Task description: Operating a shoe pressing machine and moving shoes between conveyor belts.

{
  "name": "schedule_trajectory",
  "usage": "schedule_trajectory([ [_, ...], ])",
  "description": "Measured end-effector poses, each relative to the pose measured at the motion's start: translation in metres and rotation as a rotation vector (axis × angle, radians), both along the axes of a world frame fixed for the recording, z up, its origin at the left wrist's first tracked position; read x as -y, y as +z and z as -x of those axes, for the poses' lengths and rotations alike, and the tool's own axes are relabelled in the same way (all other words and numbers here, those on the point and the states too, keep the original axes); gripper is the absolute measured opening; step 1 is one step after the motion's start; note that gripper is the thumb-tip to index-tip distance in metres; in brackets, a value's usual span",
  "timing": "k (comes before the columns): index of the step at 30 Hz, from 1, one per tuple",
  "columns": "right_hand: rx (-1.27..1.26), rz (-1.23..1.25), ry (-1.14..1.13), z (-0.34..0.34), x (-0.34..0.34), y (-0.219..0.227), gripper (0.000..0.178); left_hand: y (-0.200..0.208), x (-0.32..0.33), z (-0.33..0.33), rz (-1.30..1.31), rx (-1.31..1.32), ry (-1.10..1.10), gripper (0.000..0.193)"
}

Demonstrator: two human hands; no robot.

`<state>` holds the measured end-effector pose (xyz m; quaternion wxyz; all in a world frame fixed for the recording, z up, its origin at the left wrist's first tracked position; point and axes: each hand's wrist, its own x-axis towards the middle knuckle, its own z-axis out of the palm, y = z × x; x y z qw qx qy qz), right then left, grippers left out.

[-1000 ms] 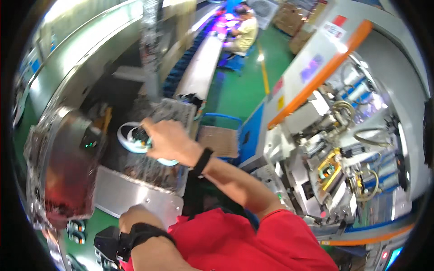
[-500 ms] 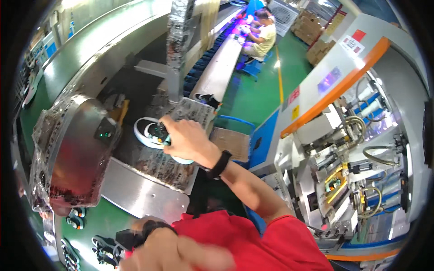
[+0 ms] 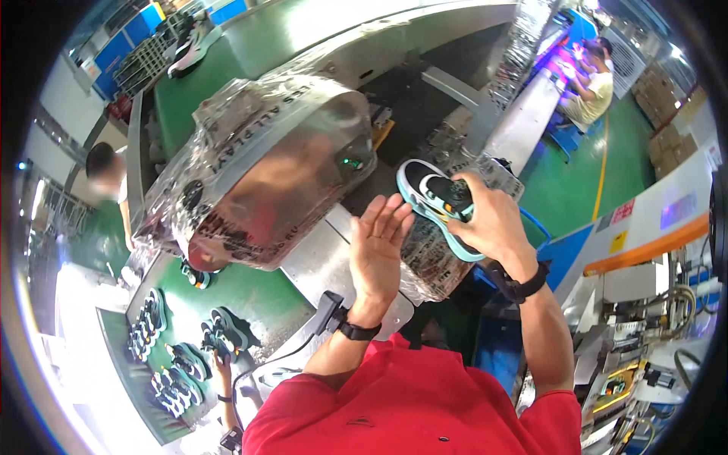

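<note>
A sneaker (image 3: 427, 184) with a black upper, white trim and a mint-green sole is in my right hand (image 3: 494, 226). My fingers and thumb grip it around the ankle opening, and its toe points up and to the left. My left hand (image 3: 379, 246) is raised at the shoe's left side with its palm showing and its fingers stretched out. The fingertips are close to the sole's edge; whether they touch it I cannot tell. Below the shoe lies a platform wrapped in printed plastic film (image 3: 432, 269).
A film-wrapped machine housing (image 3: 280, 178) stands left of my hands. Several sneakers (image 3: 178, 360) sit on a green surface at lower left, where another person's hand (image 3: 221, 375) reaches among them. An orange-edged machine (image 3: 644, 254) is at right. Other people sit along a conveyor (image 3: 527, 114).
My view has turned left. My left hand has risen from the lower edge to beside the sneaker and is no longer blurred. My right hand still holds the sneaker, now with more of its upper showing.
</note>
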<state>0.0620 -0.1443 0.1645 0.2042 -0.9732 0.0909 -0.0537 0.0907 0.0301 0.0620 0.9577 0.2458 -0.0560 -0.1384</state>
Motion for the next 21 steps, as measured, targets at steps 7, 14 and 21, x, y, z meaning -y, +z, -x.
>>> schedule_trajectory([
  [7, 0.057, 0.076, -0.050, -0.028, 0.026, -0.006, 0.055, -0.004, 0.009, -0.021, 0.190, -0.166, -0.115, 0.062],
  [14, 0.032, 0.128, -0.108, -0.041, 0.049, -0.007, 0.059, -0.003, 0.015, -0.018, 0.092, -0.072, -0.154, 0.056],
  [21, 0.103, 0.127, -0.098, -0.040, 0.048, -0.012, 0.057, -0.008, 0.016, -0.019, 0.026, 0.000, -0.184, 0.055],
])
